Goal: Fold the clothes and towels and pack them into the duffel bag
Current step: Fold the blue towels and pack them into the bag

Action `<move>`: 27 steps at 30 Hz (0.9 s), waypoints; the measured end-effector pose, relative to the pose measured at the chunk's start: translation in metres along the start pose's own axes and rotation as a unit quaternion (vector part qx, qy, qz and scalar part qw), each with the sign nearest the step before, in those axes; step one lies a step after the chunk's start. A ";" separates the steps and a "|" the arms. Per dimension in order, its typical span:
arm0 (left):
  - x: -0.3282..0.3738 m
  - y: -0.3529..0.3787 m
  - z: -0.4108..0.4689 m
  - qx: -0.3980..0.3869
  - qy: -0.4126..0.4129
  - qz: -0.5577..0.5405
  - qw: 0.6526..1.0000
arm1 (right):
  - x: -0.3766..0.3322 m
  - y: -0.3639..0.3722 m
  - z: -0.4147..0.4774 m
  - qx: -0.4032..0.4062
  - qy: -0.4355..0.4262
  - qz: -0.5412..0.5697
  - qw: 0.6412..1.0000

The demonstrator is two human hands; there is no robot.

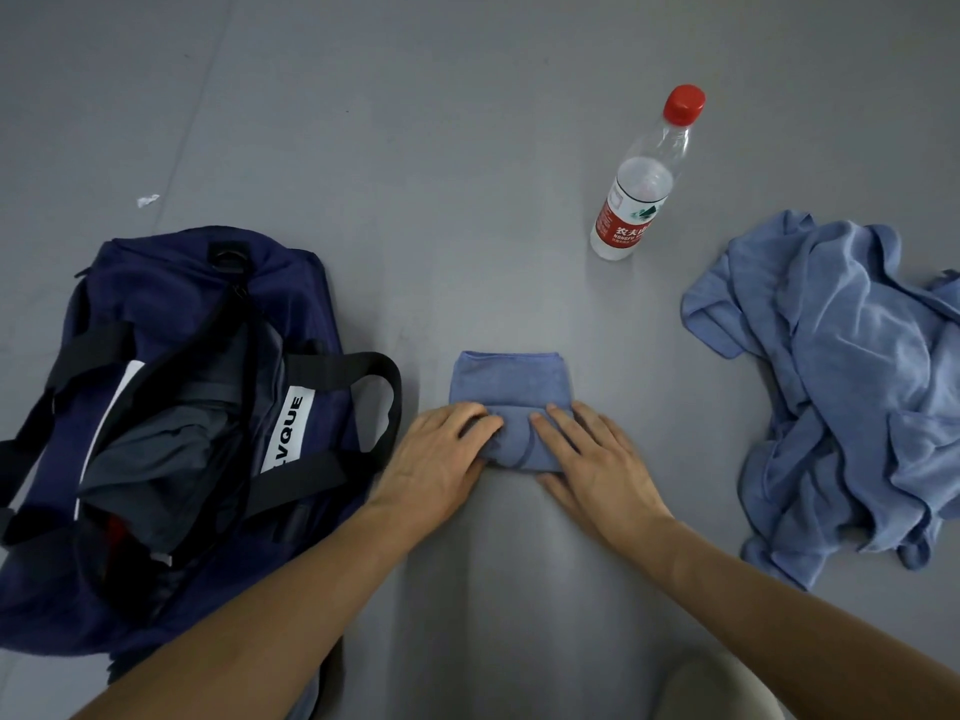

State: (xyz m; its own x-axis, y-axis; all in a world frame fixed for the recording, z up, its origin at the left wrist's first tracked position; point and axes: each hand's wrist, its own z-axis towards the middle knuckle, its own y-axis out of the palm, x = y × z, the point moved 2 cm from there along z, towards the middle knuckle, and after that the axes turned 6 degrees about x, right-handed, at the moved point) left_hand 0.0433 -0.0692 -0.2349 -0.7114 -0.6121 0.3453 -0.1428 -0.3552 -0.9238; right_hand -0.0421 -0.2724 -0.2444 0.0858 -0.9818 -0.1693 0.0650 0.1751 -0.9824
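A small blue towel (506, 387) lies partly folded on the grey floor in the middle. My left hand (441, 454) and my right hand (592, 459) rest on its near edge, gripping the rolled-over fold from both sides, fingers pointing inward. To the left stands the navy duffel bag (156, 304), unzipped, with dark grey clothing (171, 449) showing inside. A heap of unfolded blue towels (852, 387) lies crumpled at the right.
A clear water bottle (641, 184) with a red cap and red label stands behind the towel, toward the right. A scrap of white paper (147, 200) lies on the floor far left. The bag's black handles (384, 387) loop toward my left hand.
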 end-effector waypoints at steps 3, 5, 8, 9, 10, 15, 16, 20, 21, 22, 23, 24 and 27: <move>0.001 -0.011 0.015 -0.014 -0.055 -0.050 0.997 | 0.004 -0.009 0.007 0.010 0.009 0.057 0.998; -0.001 -0.016 0.022 -0.055 -0.108 -0.084 0.989 | 0.002 -0.018 0.013 -0.016 0.045 0.110 0.993; -0.008 -0.019 0.025 -0.160 -0.179 -0.138 0.961 | 0.003 -0.024 0.018 -0.118 0.099 0.152 0.976; -0.010 -0.019 0.025 -0.191 -0.190 -0.144 0.952 | 0.002 -0.023 0.018 -0.148 0.107 0.163 0.970; -0.009 -0.019 0.025 -0.207 -0.198 -0.140 0.948 | 0.001 -0.020 0.017 -0.169 0.115 0.172 0.964; 0.000 -0.018 0.025 -0.099 -0.272 -0.065 0.955 | 0.006 -0.019 0.018 -0.128 0.146 0.190 0.962; 0.002 -0.018 0.022 -0.064 -0.297 -0.052 0.951 | 0.008 -0.020 0.022 -0.138 0.145 0.195 0.960; 0.017 -0.022 0.001 -0.021 -0.410 -0.063 0.909 | 0.011 -0.019 0.031 -0.231 0.132 0.238 0.934; 0.021 -0.021 -0.006 -0.016 -0.440 -0.085 0.894 | 0.010 -0.017 0.030 -0.241 0.128 0.239 0.932; 0.024 -0.018 -0.014 -0.007 -0.471 -0.125 0.873 | 0.009 -0.016 0.028 -0.242 0.132 0.244 0.930; 0.027 -0.015 -0.022 0.012 -0.499 -0.192 0.845 | 0.007 -0.015 0.024 -0.240 0.149 0.259 0.924; 0.032 -0.010 -0.029 0.036 -0.522 -0.281 0.804 | 0.003 -0.014 0.021 -0.232 0.176 0.291 0.912; 0.049 -0.005 -0.031 0.069 -0.552 -0.501 0.663 | -0.021 -0.016 0.013 -0.188 0.238 0.455 0.837</move>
State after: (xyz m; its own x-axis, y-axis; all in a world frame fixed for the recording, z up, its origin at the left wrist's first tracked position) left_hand -0.0122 -0.0756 -0.2180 0.6417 -0.1373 0.7546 -0.0451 -0.9889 -0.1416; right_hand -0.0320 -0.2535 -0.2244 -0.4819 -0.3874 -0.7859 -0.1365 0.9192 -0.3694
